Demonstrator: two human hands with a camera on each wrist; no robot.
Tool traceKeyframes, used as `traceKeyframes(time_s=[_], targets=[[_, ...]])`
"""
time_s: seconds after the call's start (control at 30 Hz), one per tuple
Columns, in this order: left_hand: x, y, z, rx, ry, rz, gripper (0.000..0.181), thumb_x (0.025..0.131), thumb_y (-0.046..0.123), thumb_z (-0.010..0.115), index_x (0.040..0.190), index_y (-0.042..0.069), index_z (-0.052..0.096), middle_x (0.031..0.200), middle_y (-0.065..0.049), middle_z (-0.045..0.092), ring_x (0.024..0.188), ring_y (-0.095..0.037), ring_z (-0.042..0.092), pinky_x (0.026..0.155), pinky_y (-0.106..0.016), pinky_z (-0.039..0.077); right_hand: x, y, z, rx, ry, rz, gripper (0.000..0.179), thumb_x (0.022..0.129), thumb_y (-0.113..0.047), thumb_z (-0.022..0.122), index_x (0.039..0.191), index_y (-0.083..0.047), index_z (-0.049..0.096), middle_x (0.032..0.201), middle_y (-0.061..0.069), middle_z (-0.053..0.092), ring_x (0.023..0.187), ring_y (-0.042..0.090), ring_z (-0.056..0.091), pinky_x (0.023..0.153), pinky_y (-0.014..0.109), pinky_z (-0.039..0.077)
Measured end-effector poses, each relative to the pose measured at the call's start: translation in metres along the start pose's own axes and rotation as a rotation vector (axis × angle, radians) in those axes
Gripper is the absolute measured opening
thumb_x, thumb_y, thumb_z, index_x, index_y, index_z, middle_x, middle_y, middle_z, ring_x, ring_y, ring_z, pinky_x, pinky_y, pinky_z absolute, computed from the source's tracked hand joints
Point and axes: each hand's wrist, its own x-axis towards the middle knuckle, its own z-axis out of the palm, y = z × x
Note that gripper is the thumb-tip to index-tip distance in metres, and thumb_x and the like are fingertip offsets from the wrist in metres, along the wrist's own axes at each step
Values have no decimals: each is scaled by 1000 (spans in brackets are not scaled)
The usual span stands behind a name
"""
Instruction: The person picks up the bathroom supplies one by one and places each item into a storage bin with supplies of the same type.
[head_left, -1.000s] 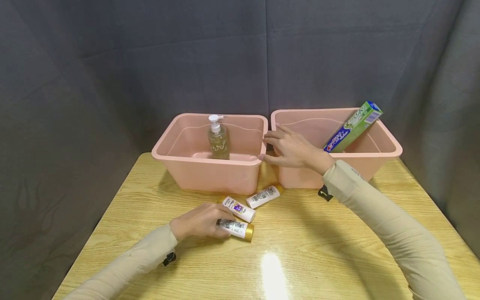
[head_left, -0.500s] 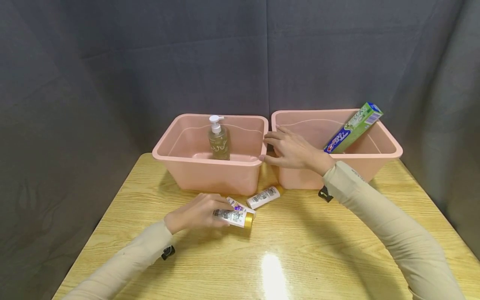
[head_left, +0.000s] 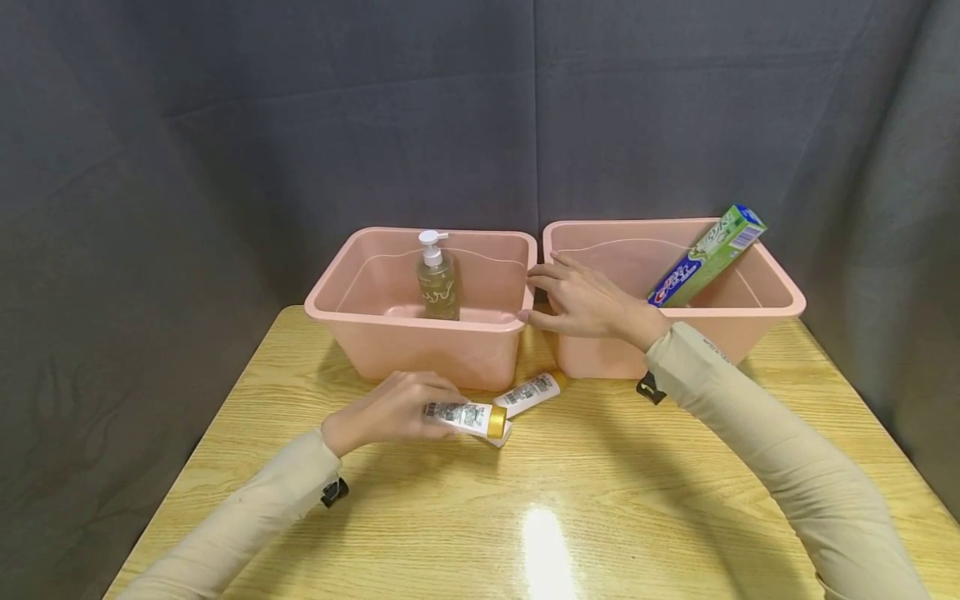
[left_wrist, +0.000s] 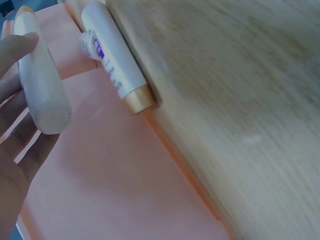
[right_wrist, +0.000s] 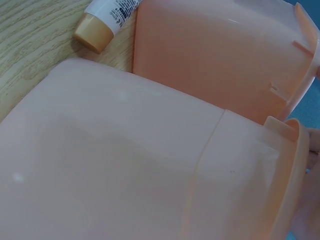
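My left hand (head_left: 401, 408) grips a small white bottle with a gold cap (head_left: 463, 416), held above the table in front of the left bin. In the left wrist view, thumb and fingers are curled round this bottle (left_wrist: 44, 82). Just below it lies a second white bottle (head_left: 501, 437), mostly hidden in the head view; its gold cap (left_wrist: 139, 99) shows in the left wrist view. A third such bottle (head_left: 531, 393) lies by the bins. My right hand (head_left: 588, 300) rests with extended fingers across the facing rims of the left pink bin (head_left: 420, 354) and right pink bin (head_left: 712, 329).
A pump bottle (head_left: 438, 287) of greenish liquid stands in the left bin. Out of the right bin leans a green and blue toothpaste box (head_left: 705, 257). Both bins stand at the back of the wooden table (head_left: 450, 533), before a dark grey curtain (head_left: 375, 108).
My left hand has lifted the white bottle off the table and moved it away from me, over the second bottle. The right hand has stayed on the bin rims.
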Motion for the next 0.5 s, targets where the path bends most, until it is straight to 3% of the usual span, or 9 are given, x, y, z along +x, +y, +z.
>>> traceKeyframes(time_s=[0.5], targets=[[15, 0, -22, 11, 63, 52, 39, 79, 27, 84, 110, 6, 75, 103, -5, 73, 90, -16, 68, 80, -27, 56, 0, 0, -1, 10, -3, 2, 62, 96, -51, 55, 126, 2, 63, 134, 17, 58, 131, 33, 48, 120, 44, 16]])
